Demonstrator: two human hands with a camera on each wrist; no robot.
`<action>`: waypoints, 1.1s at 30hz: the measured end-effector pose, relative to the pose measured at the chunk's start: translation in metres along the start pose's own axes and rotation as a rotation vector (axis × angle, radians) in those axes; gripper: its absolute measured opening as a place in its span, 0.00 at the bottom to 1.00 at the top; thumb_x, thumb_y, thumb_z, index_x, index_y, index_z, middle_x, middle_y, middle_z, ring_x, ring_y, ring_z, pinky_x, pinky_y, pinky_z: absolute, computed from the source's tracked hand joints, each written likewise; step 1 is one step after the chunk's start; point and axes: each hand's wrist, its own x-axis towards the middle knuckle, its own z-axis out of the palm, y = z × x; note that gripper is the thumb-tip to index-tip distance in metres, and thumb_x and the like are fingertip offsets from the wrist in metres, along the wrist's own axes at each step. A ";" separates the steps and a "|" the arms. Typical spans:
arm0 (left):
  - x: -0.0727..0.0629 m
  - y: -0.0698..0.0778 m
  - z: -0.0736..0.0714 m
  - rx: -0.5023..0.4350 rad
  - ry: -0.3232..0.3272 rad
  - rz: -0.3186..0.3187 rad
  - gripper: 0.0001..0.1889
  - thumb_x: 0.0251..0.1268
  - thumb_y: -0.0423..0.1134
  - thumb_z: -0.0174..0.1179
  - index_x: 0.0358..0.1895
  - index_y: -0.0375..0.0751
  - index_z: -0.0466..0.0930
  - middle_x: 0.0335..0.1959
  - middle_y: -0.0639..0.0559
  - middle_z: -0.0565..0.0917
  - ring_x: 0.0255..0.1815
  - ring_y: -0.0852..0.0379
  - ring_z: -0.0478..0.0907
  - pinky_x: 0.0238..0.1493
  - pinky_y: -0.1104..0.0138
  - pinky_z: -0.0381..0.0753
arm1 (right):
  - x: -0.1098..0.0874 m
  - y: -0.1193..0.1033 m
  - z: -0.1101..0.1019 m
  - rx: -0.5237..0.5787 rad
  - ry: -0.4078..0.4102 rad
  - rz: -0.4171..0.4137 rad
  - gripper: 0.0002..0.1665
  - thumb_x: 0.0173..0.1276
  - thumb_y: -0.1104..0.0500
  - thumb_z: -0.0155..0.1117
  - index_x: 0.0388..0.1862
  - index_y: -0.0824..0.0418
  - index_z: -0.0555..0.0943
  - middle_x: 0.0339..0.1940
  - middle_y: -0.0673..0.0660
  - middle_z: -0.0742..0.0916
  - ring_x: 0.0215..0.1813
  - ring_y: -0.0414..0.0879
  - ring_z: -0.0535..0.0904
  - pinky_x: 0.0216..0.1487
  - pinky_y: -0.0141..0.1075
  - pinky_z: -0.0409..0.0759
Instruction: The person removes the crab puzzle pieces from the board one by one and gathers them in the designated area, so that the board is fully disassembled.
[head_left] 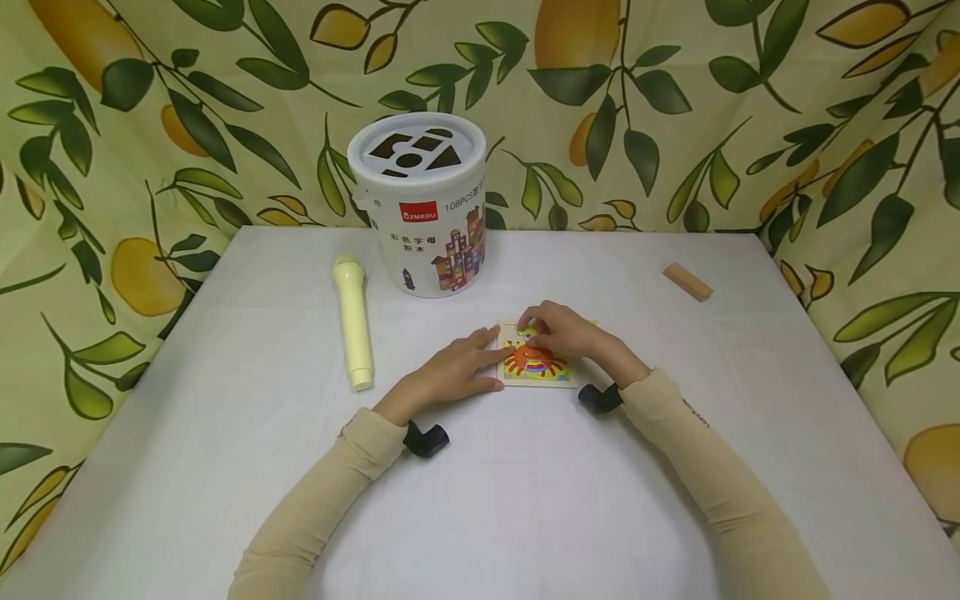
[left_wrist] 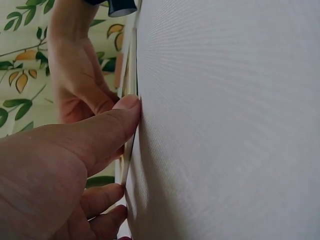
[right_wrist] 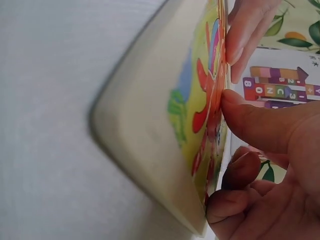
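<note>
A crab jigsaw puzzle point(head_left: 536, 367) in a pale tray lies flat on the white table; the crab is orange with a rainbow band. My left hand point(head_left: 459, 367) rests at the tray's left side, fingers mostly straight. In the left wrist view, its thumb point(left_wrist: 127, 103) touches the tray's edge. My right hand point(head_left: 566, 329) reaches over the puzzle's upper part with bent fingers, thumb and fingertips around a puzzle piece point(head_left: 527, 332) with an eye on it. The right wrist view shows the right thumb point(right_wrist: 235, 102) and fingertips against the crab picture point(right_wrist: 200, 120). The right hand hides the upper right of the puzzle.
A white block bucket point(head_left: 427, 208) with a shape-cutout lid stands at the back. Left of it lies a pale yellow toy microphone point(head_left: 352, 325). A wooden block point(head_left: 687, 282) lies at the back right. Patterned cloth point(head_left: 480, 75) hangs behind the table and along both sides.
</note>
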 end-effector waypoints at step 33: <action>0.001 0.002 -0.001 -0.011 -0.008 -0.020 0.30 0.61 0.51 0.57 0.67 0.52 0.64 0.74 0.45 0.51 0.74 0.46 0.49 0.69 0.51 0.56 | 0.004 0.021 -0.025 0.276 0.119 0.185 0.12 0.67 0.59 0.57 0.44 0.62 0.83 0.44 0.59 0.83 0.40 0.49 0.72 0.31 0.30 0.71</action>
